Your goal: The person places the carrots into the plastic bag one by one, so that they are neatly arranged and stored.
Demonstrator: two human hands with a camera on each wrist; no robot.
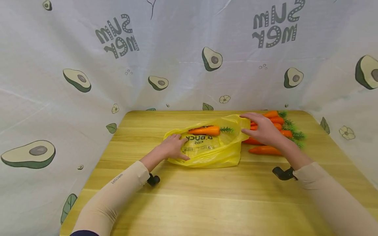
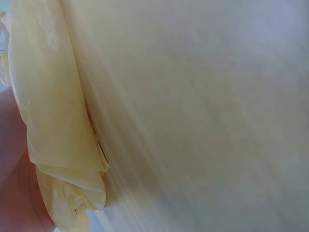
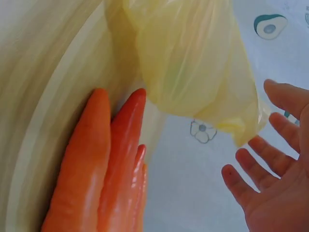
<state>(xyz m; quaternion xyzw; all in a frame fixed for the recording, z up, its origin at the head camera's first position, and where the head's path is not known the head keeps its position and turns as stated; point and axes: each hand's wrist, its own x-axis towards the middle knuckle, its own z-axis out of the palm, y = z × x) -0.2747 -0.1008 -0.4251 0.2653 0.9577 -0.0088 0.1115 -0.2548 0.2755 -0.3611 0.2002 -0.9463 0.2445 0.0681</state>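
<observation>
"What's the left hand [image 1: 172, 146] doing?"

"Its fingers are spread, thumb well apart, at the left end of the yellow bag [image 1: 225, 158]. The thumb lies along the near edge. In the left wrist view the bag covers the fingertips."

"And the right hand [image 1: 262, 129]?"

"Fingers open and nearly straight, beside the bag's right end. They aren't curled round anything; I can't tell whether any tip touches the plastic."

"Where's the bag, then?"

"Flat on the counter [image 1: 189, 200], between the 2 hands, its mouth facing up. 1 carrot [image 1: 211, 131] lies in it, green top to the right."

"Any more?"

"A pile of carrots [image 1: 265, 150] on the counter, under the right forearm."
</observation>
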